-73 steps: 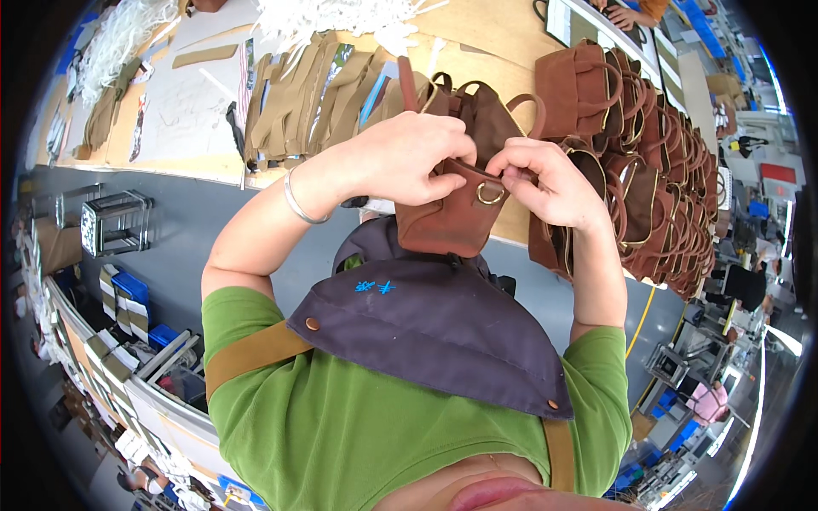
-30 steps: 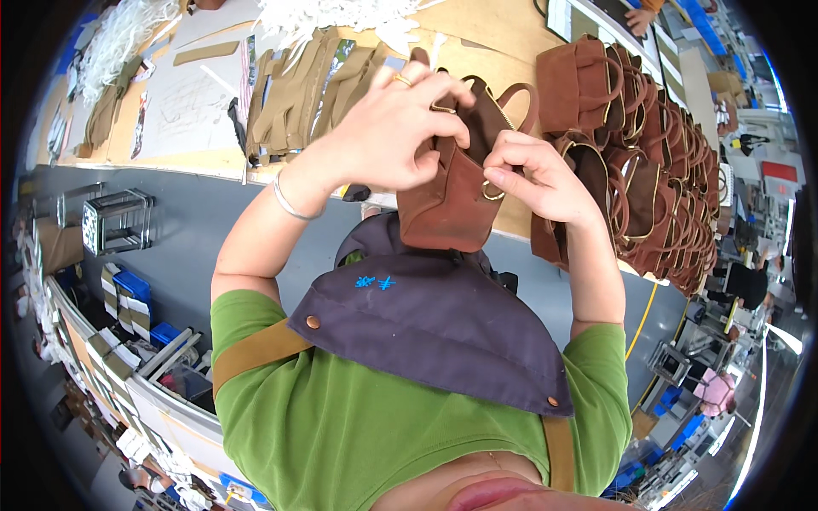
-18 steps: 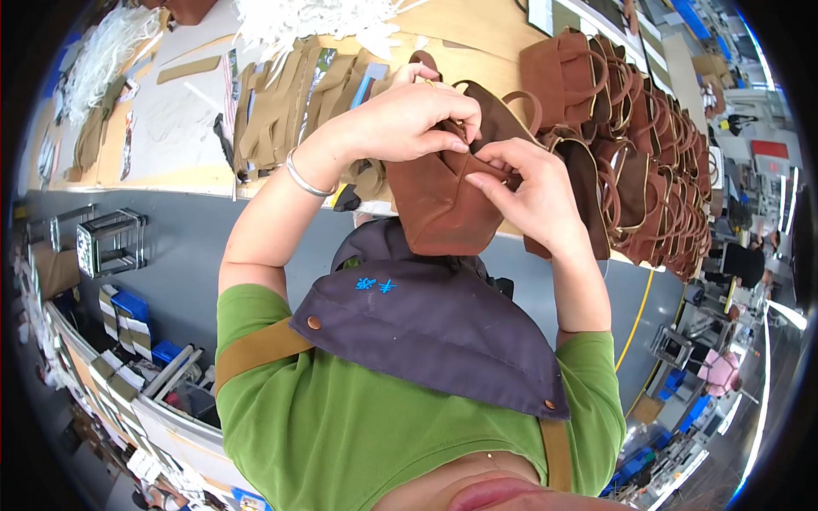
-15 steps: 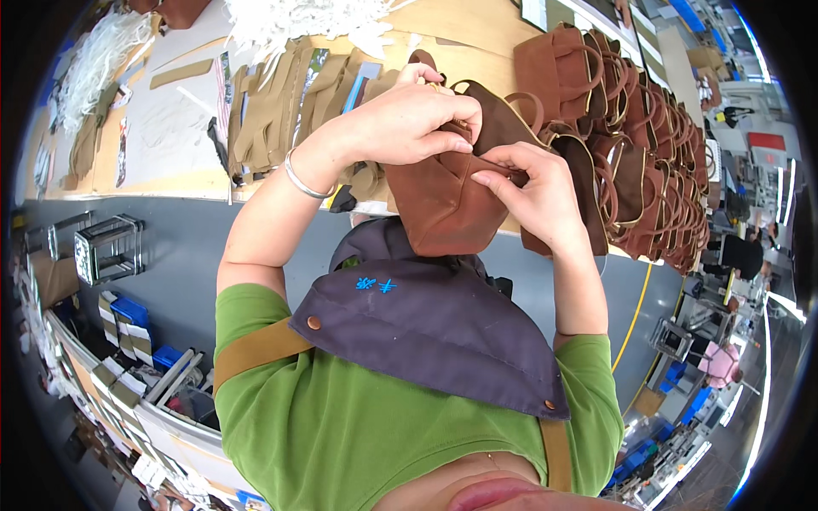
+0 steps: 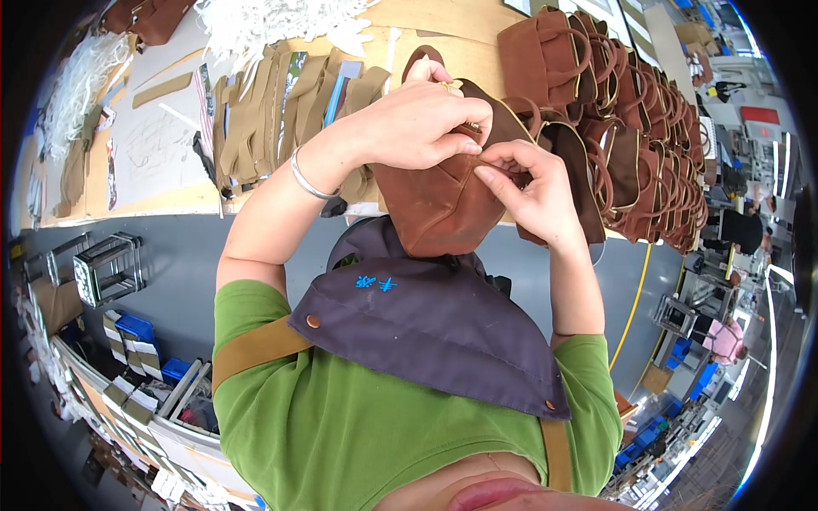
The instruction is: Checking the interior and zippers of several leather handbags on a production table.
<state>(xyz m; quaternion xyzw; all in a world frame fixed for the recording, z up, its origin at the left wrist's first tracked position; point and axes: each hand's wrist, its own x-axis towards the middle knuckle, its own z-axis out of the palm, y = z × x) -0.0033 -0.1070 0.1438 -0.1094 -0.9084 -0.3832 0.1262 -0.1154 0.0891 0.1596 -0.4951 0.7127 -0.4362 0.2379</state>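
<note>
A reddish-brown handbag (image 5: 436,215) is held up over the near edge of the table, its body hanging down in front of my apron (image 5: 417,315). My left hand (image 5: 423,123) reaches across its upper part, thumb and fingers closed on the bag's rim. Beside it, my right hand (image 5: 538,189) pinches the same rim between thumb and bent fingers. The two sets of fingertips almost meet at the seam. A loop handle (image 5: 423,58) stands up behind my left hand. Whatever lies under the fingertips is hidden.
Many finished-looking brown handbags (image 5: 541,68) stand packed in rows to the right. Olive fabric strips (image 5: 247,140) lie left on the table (image 5: 452,64), near a heap of white strips (image 5: 281,21). Metal stools (image 5: 111,268) stand on the grey floor at left.
My view has shifted slightly, so the table things sit a little further left and the handbag rows higher. Both hands keep their hold on the bag, with the fingertips slightly closer together.
</note>
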